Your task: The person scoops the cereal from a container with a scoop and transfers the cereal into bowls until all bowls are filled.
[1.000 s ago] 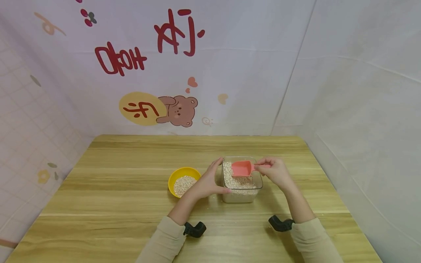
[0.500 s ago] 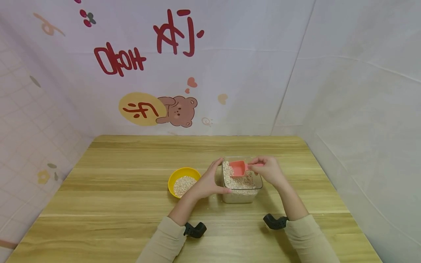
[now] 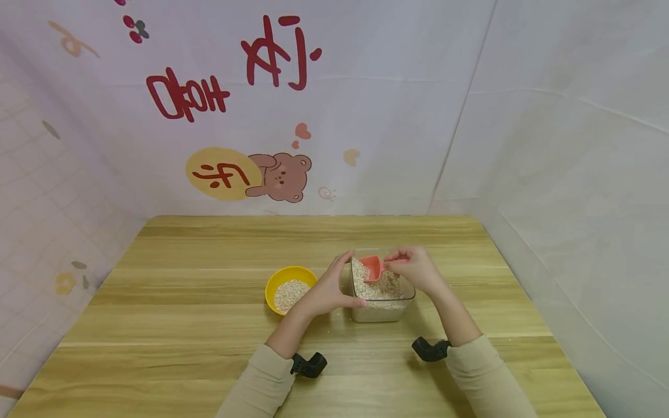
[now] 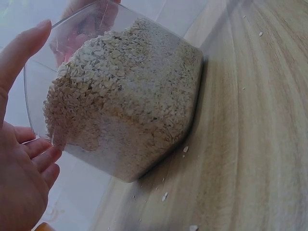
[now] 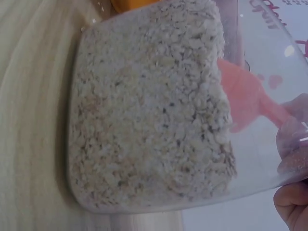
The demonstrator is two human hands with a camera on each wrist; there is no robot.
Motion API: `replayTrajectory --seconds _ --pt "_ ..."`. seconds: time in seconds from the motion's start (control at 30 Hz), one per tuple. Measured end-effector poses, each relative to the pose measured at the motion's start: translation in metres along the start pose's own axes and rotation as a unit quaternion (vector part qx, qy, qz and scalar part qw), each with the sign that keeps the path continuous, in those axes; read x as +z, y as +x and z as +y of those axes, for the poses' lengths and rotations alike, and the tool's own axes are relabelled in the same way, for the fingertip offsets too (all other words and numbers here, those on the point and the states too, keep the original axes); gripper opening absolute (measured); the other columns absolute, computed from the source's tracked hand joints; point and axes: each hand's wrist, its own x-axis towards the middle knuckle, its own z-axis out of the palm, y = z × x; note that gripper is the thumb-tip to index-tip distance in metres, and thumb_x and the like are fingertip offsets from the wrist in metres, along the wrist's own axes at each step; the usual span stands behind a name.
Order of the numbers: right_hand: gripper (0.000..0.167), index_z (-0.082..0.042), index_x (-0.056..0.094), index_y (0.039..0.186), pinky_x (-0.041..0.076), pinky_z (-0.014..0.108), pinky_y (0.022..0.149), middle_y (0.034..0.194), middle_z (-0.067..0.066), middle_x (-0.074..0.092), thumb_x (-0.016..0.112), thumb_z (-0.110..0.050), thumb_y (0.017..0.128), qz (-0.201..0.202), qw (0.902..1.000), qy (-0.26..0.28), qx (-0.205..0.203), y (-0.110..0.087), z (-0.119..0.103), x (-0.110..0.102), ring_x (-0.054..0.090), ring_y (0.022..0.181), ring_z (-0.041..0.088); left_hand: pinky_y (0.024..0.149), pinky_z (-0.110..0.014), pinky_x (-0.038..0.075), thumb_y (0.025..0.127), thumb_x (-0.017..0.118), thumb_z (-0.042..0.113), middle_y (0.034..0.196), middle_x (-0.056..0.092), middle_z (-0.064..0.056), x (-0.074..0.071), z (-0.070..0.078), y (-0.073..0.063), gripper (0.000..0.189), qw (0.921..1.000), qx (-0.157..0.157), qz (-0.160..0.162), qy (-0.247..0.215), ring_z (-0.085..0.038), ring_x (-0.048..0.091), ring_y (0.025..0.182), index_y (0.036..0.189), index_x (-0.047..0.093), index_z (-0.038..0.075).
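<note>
A clear square container [image 3: 381,317] of rolled oats [image 3: 384,288] stands on the table right of centre. My left hand [image 3: 328,293] grips its left side, thumb at the near rim and fingers toward the far corner. In the left wrist view, several fingertips [image 4: 48,159] rest against the clear wall. My right hand [image 3: 418,271] pinches the handle of a pink scoop [image 3: 371,269] over the container. Through the wall, the right wrist view shows the scoop's front edge [image 5: 231,96] sunk into the oats' surface.
A yellow bowl [image 3: 270,288] with oats [image 3: 290,295] sits just left of the container, partly behind the left forearm. Loose flakes [image 4: 165,197] lie on the wooden table [image 3: 183,325]. Printed cloth walls [image 3: 392,145] stand behind and at both sides.
My right hand has moved left with the scoop, whose front has gone into the oats near the container's left side. The left hand keeps its place on the container.
</note>
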Motion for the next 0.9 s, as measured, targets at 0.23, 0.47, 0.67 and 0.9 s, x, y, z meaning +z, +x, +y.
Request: replayTrajectory --seconds 0.23,0.47,0.67,0.9 --pt "0.013 -0.003 0.072 0.091 0.047 0.035 0.072 0.076 0.027 0.064 0.071 -0.015 0.085 0.004 0.9998 0.006 0.019 0.001 0.003 -0.001 0.061 0.071 0.043 0.109 -0.053 0.023 0.068 0.086 0.040 0.157 0.017 0.001 -0.001 -0.001 0.000 0.112 0.9999 -0.005 -0.003 0.008 -0.023 0.021 0.140 0.154 0.015 0.027" --pt "0.017 -0.002 0.072 0.096 0.037 0.028 0.054 0.072 0.024 0.064 0.070 -0.015 0.085 0.016 0.9983 0.023 0.051 -0.003 0.001 -0.008 0.059 0.068 0.039 0.109 -0.051 0.023 0.068 0.086 0.042 0.157 0.018 0.000 -0.002 0.001 0.000 0.112 0.9998 -0.005 -0.005 0.016 -0.022 0.022 0.140 0.154 0.016 0.025" --pt "0.015 0.000 0.071 0.096 0.031 0.024 0.048 0.063 0.011 0.060 0.068 -0.012 0.086 0.028 0.9973 0.039 0.055 -0.008 0.005 -0.012 0.046 0.055 0.021 0.110 -0.050 0.023 0.067 0.087 0.042 0.156 0.020 0.000 -0.003 0.001 0.000 0.114 0.9997 -0.006 -0.003 0.024 -0.022 0.023 0.140 0.154 0.016 0.025" --pt "0.018 0.001 0.070 0.100 0.031 0.023 0.047 0.062 0.009 0.058 0.067 -0.012 0.088 0.038 0.9947 0.067 0.068 -0.012 0.012 -0.012 0.039 0.050 0.012 0.109 -0.052 0.023 0.067 0.087 0.041 0.156 0.020 0.000 -0.002 0.001 -0.001 0.113 0.9998 -0.004 0.001 0.021 -0.022 0.023 0.140 0.154 0.017 0.027"
